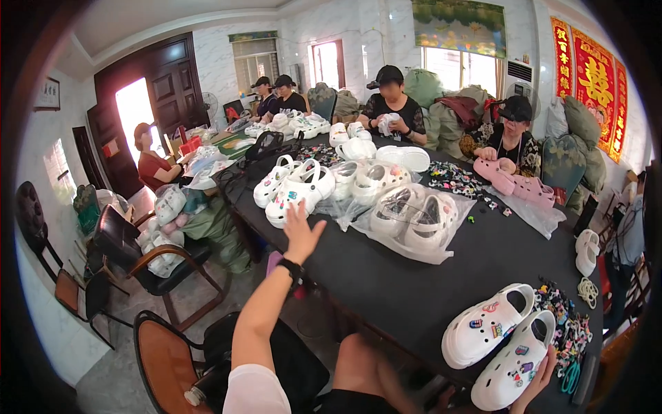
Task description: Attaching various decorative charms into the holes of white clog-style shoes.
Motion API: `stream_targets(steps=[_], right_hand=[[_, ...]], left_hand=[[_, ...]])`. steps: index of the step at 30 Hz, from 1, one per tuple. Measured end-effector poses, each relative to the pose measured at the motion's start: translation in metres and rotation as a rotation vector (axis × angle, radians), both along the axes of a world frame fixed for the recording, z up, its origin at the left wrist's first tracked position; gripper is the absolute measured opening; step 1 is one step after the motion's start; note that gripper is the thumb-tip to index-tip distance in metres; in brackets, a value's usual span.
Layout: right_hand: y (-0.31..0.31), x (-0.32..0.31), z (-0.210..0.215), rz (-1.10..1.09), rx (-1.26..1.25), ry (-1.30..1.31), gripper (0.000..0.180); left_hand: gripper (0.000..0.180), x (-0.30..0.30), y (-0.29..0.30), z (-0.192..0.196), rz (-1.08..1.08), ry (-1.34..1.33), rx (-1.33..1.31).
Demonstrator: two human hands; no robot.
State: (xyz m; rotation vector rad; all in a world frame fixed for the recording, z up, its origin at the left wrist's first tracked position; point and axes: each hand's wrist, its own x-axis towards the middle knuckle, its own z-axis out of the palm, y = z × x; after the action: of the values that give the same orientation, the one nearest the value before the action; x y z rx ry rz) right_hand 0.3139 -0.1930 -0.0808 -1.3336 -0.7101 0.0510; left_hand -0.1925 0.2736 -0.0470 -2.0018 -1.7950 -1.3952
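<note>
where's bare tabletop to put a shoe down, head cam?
Free: black table between the bagged white clogs and the near decorated clog pair; also right of the bags toward a lone white clog. Crowded: far end, and the charm pile.

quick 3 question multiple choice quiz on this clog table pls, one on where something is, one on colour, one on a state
1. Where is the left hand?
A. flat in the lap
B. raised, reaching toward white clogs on the black table
C. on the wooden chair

2. What colour are the clogs by the seated person at far right?
A. pink
B. green
C. black

3. How is the left hand held?
A. fist
B. fingers spread, holding nothing
C. gripping scissors

Answers: 1 B, the arm stretches up to the table edge near the clogs. 2 A, they lie pink beside clear plastic. 3 B, open palm, nothing in it.
</note>
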Motion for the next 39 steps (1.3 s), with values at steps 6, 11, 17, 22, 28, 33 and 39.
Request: stream_targets(steps=[6, 11, 17, 22, 28, 33, 39], right_hand=[[-0.01, -0.009, 0.004, -0.075, 0.024, -0.034, 0.036], [-0.002, -0.036, 0.023, 0.025, -0.08, -0.054, 0.042], [-0.033, -0.083, 0.024, 0.381, -0.022, 0.112, 0.124], [-0.054, -0.071, 0.014, 0.247, -0.225, -0.341, 0.139], [-0.068, -0.057, 0.017, 0.384, -0.11, -0.191, 0.126], [-0.071, -0.057, 0.019, 0.253, -0.069, -0.124, 0.089], [-0.041, -0.065, 0.083, 0.009, -0.373, -0.474, 0.053]], left_hand=[[0.059, 0.134, -0.161, -0.005, -0.813, -0.27, -0.15], [0.064, 0.202, -0.273, -0.01, -1.156, -0.311, -0.341], [0.103, 0.251, -0.321, -0.031, -1.014, -0.542, -0.337], [0.099, 0.253, -0.372, -0.017, -0.907, -0.314, -0.217], [0.085, 0.23, -0.4, -0.019, -0.858, -0.267, -0.185], [0.066, 0.225, -0.372, 0.004, -0.925, -0.119, -0.083], [0.065, 0.261, -0.353, 0.042, -1.074, -0.053, 0.065]])
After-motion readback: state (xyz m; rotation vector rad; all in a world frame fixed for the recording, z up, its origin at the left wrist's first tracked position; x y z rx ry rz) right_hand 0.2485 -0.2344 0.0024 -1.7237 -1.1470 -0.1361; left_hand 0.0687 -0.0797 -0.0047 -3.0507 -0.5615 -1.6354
